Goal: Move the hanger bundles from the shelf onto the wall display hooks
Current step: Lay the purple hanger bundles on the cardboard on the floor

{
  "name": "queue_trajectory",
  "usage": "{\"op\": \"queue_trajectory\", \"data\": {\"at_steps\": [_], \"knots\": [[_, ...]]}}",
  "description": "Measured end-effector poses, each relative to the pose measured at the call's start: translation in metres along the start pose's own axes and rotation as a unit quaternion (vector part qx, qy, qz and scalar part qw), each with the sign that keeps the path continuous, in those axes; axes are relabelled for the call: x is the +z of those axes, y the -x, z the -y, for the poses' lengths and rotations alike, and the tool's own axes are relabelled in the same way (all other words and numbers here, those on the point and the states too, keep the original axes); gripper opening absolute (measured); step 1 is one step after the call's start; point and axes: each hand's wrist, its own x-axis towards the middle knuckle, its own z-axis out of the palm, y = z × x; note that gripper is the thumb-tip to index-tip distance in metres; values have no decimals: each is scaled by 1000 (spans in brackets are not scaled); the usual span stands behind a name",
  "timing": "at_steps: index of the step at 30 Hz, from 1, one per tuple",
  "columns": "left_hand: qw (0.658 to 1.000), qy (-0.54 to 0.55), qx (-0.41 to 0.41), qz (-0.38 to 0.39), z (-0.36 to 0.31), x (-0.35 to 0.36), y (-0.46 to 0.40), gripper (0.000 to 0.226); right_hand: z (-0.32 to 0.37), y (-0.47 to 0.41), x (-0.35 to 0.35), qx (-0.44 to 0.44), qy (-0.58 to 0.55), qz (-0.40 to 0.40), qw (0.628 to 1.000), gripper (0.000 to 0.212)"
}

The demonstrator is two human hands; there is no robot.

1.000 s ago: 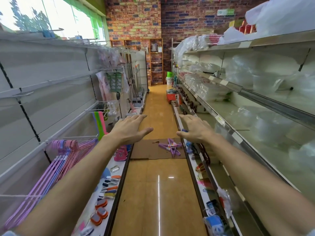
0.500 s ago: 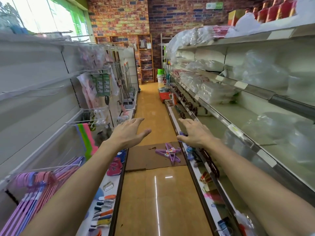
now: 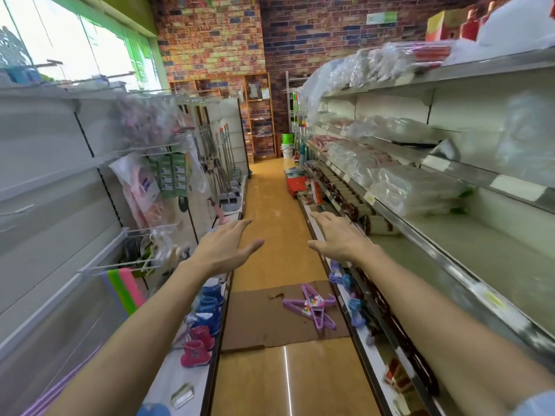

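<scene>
Both hands are out in front, spread flat and empty: the left hand, the right hand. I'd say this is the reach for another bundle. Purple hanger bundles lie on the low shelf just below the right hand, which needs to drop and close on them.

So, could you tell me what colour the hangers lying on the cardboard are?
Purple hangers, clearest in the head view.
</scene>
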Motion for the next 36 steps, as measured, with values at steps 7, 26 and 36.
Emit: {"op": "queue_trajectory", "data": {"at_steps": [7, 26, 36], "knots": [[1000, 6, -12, 5, 47, 23, -100, 84, -16, -118, 15, 2, -5, 4, 1000, 82], [998, 39, 51, 3, 171, 97, -424, 90, -57, -417, 58, 60, 52, -19, 997, 87], [995, 64, 80, 20, 184, 151, -523, 85, -90, -501, 94, 92, 61, 0, 994, 86]]}}
